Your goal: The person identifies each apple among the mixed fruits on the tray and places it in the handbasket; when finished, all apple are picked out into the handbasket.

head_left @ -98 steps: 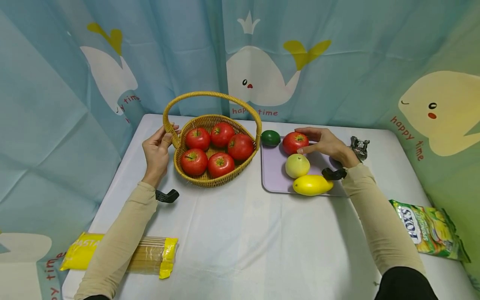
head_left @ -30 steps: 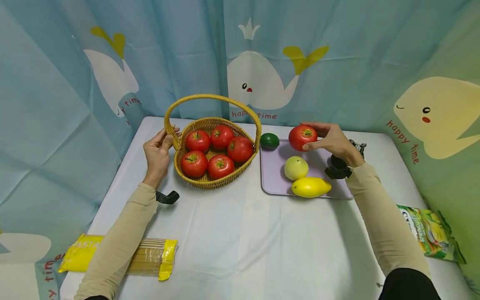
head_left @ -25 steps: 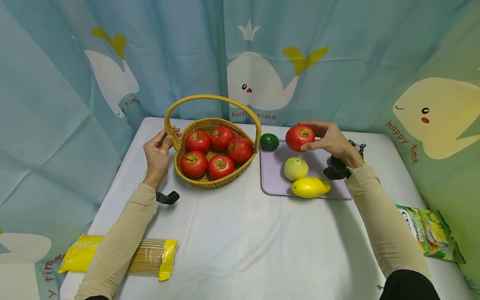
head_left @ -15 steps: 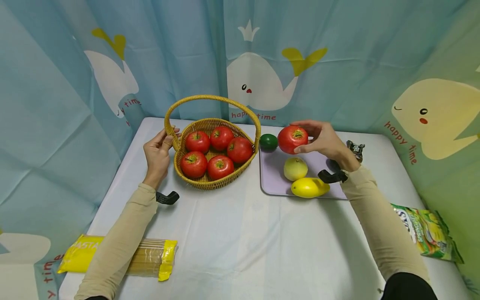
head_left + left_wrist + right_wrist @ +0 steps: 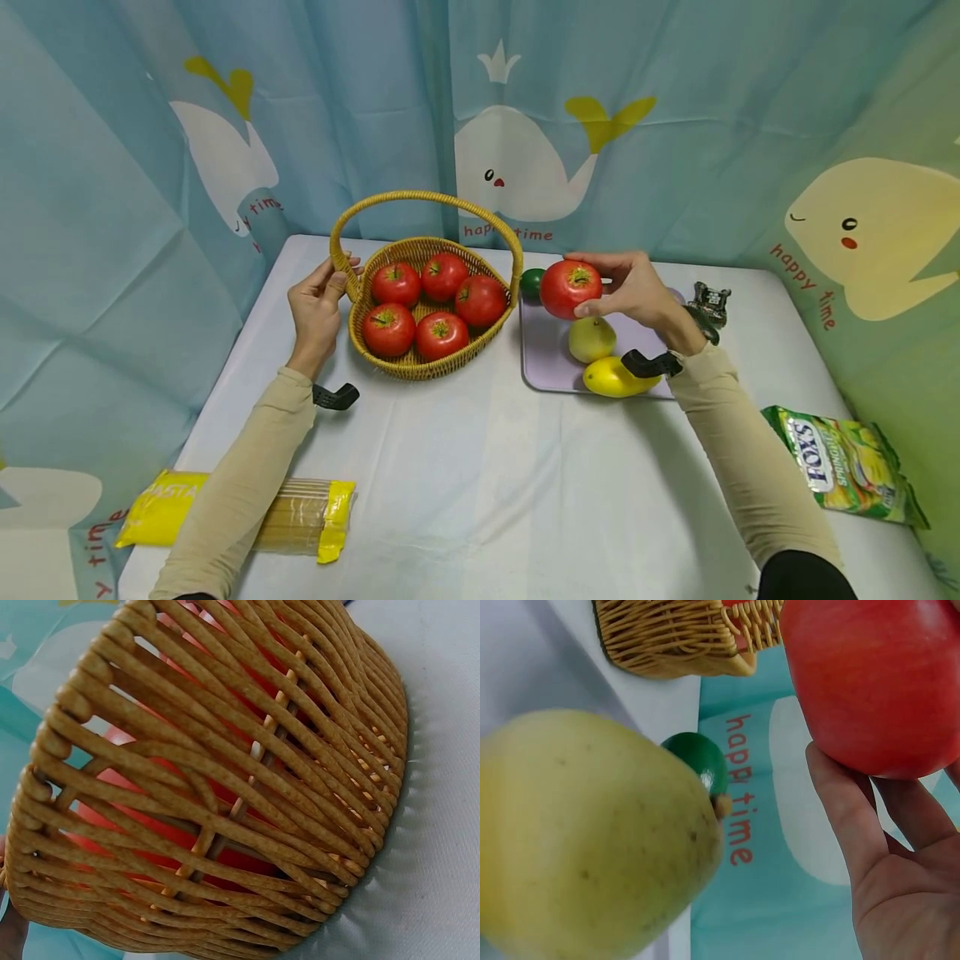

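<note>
My left hand (image 5: 315, 308) grips the base of the handle on a yellow wicker basket (image 5: 408, 367). Several red apples (image 5: 388, 329) lie inside it. In the left wrist view the basket's woven side (image 5: 225, 772) fills most of the picture, and the hand is almost wholly hidden. My right hand (image 5: 637, 292) holds another red apple (image 5: 570, 288) between thumb and fingers, raised over the left part of a lilac tray (image 5: 542, 362). Just below that apple sits a pale green pear (image 5: 591, 340); in the right wrist view the pear (image 5: 600, 832) looms close beside the hand.
On the tray's front edge lies a yellow mango-like fruit (image 5: 617, 377); a dark green fruit (image 5: 532, 283) sits at its back left corner. A pasta packet (image 5: 300, 515) lies front left, a Fox's candy bag (image 5: 847, 461) at right. A small dark packet (image 5: 711, 303) is behind the right wrist.
My right hand has lifted the apple off the tray and carried it left toward the basket, now partly in front of the green fruit. The left hand and basket have stayed put.
</note>
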A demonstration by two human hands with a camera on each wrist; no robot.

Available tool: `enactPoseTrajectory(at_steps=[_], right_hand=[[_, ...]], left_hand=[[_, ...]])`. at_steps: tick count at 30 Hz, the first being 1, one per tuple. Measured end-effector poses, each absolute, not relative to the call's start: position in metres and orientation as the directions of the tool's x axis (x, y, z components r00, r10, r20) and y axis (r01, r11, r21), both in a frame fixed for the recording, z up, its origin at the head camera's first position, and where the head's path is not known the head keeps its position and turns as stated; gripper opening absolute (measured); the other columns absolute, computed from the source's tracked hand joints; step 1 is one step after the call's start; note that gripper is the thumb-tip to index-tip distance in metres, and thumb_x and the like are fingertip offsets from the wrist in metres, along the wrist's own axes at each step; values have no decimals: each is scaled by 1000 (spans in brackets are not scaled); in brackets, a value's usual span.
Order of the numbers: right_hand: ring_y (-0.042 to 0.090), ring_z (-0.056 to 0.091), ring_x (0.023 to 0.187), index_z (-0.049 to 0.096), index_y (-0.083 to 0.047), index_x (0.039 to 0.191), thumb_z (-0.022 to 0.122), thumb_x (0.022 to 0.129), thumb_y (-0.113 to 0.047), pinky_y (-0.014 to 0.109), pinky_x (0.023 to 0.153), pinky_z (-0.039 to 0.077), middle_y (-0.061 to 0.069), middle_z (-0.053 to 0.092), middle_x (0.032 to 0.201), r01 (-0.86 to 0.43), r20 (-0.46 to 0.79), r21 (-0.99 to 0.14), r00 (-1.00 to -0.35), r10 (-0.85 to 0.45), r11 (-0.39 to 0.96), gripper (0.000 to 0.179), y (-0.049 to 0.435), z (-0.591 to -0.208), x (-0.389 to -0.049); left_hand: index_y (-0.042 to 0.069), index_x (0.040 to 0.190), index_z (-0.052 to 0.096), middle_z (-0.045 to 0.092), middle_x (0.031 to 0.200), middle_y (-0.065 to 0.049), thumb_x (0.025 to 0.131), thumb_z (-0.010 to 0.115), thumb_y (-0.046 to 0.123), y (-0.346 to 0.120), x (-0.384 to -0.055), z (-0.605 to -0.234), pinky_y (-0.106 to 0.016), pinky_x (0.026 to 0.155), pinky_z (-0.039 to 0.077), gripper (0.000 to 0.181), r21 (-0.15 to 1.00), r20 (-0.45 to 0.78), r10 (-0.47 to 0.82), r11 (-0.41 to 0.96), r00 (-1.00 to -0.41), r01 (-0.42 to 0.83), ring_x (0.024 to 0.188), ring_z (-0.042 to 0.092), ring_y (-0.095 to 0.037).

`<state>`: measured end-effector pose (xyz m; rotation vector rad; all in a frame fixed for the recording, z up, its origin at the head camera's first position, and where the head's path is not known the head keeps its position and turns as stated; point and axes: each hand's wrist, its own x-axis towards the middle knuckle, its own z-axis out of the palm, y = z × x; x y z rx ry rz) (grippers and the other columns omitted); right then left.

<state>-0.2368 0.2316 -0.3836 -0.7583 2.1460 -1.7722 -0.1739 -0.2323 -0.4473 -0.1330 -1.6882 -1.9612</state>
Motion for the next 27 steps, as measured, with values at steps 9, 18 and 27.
enactPoseTrajectory(at_steps=[9, 18, 27], right_hand=[[17, 75, 106, 64, 4, 142, 86, 72, 15, 29, 88, 66, -4, 73, 135, -268, 160, -956, -820, -549, 121, 74, 218, -386, -230], [17, 73, 107, 66, 3, 141, 88, 71, 12, 29, 87, 66, -4, 75, 133, -294, 171, -948, -796, -581, 125, 74, 200, -386, -222], [18, 72, 114, 68, 3, 138, 89, 69, 13, 34, 89, 67, -4, 76, 129, -297, 177, -950, -765, -619, 96, 73, 184, -386, -216]], left_hand=[[-10, 133, 69, 80, 113, 0, 105, 63, 6, -233, -174, -449, -24, 94, 63, 33, 888, 414, -332, -59, -848, 456, 107, 76, -29], [-10, 134, 68, 80, 114, -4, 105, 63, 5, -234, -175, -449, -24, 92, 63, 33, 880, 423, -327, -76, -845, 469, 106, 78, -27], [-11, 133, 68, 80, 113, -2, 105, 63, 5, -234, -175, -448, -24, 94, 63, 33, 882, 419, -330, -75, -846, 465, 106, 77, -28]])
